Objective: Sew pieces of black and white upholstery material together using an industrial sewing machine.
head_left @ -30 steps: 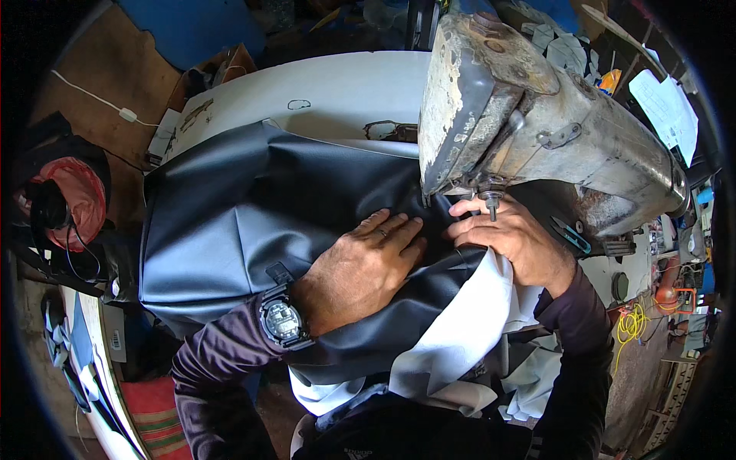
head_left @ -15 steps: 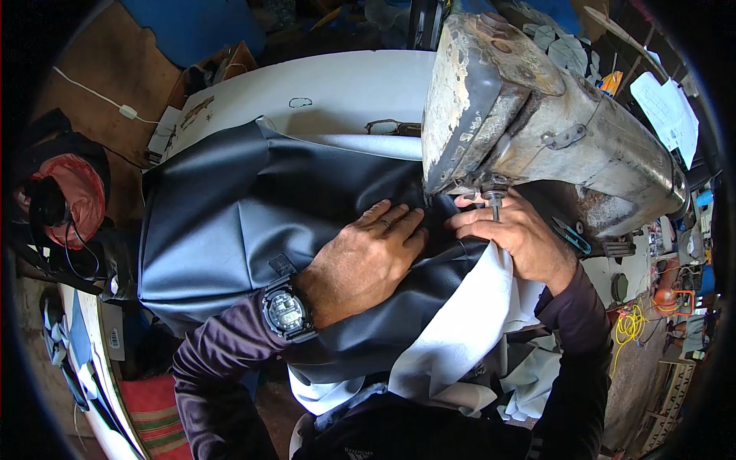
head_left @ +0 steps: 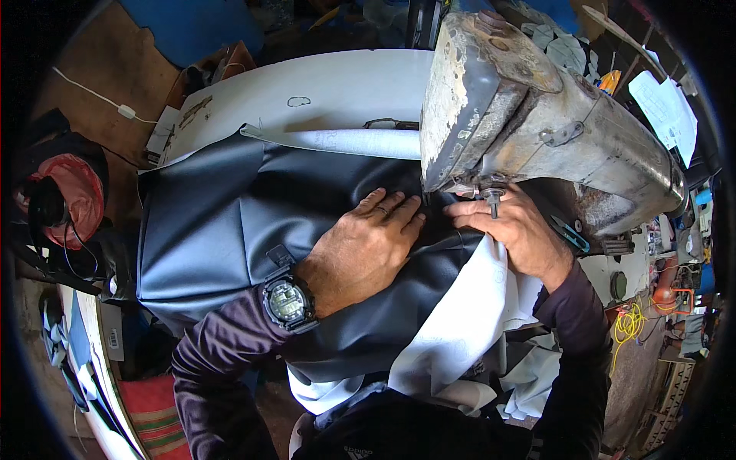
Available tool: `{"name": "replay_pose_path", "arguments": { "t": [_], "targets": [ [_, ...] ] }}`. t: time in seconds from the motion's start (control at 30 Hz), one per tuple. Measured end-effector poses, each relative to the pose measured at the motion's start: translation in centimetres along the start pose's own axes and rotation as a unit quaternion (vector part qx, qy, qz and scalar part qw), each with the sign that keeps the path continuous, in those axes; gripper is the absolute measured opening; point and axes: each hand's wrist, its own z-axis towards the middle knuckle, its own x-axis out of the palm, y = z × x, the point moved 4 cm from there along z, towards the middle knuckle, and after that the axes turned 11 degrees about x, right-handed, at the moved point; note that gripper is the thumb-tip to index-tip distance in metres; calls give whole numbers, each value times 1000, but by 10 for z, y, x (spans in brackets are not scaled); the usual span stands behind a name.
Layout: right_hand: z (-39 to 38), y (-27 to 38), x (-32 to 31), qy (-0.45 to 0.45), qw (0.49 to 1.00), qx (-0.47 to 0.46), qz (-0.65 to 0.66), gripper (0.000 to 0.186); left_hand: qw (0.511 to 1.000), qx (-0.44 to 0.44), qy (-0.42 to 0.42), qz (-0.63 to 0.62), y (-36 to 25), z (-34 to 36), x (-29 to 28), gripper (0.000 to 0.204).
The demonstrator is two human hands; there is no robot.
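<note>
A large sheet of black leatherette [head_left: 207,238] with a white backing [head_left: 452,330] is draped over the table under an old, worn sewing machine [head_left: 529,115]. My left hand [head_left: 368,249] presses on the sheet just left of the needle area, fingers stretched out and lying flat; a ring and a wristwatch [head_left: 289,301] are on it. Right of the needle area, partly behind a screw under the machine head, my right hand [head_left: 517,234] grips the folded edge of the leatherette. Some of its fingertips are hidden, as is the needle's point.
Behind the sheet lies the white tabletop [head_left: 345,88] with a pair of glasses [head_left: 391,123]. A teal-handled cutter [head_left: 571,234] rests beside my right hand. Grey scraps [head_left: 533,376] hang near my lap. At left is a bag with red lining [head_left: 73,195]; a yellow cord [head_left: 630,326] lies at right.
The far edge of the leatherette has curled over more, showing more white backing. My left hand has shifted slightly away from me, and my right hand slightly left.
</note>
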Motion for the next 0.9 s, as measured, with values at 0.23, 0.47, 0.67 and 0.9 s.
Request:
{"name": "replay_pose_path", "arguments": {
  "t": [0.23,0.47,0.67,0.9],
  "targets": [
    [-3,-5,5,8,999,19,-34,27,1000,-4,-12,22,5,3,4,50],
    [-4,-9,9,-4,1000,3,-30,27,998,-11,-20,53,-2,3,4,50],
    [-20,31,-4,-74,989,-73,-110,35,979,-45,-198,-28,-55,-23,-22,66],
    [-35,49,-8,-72,982,-110,-132,17,974,-148,-167,-44,-86,-33,-5,56]
  ]
}}
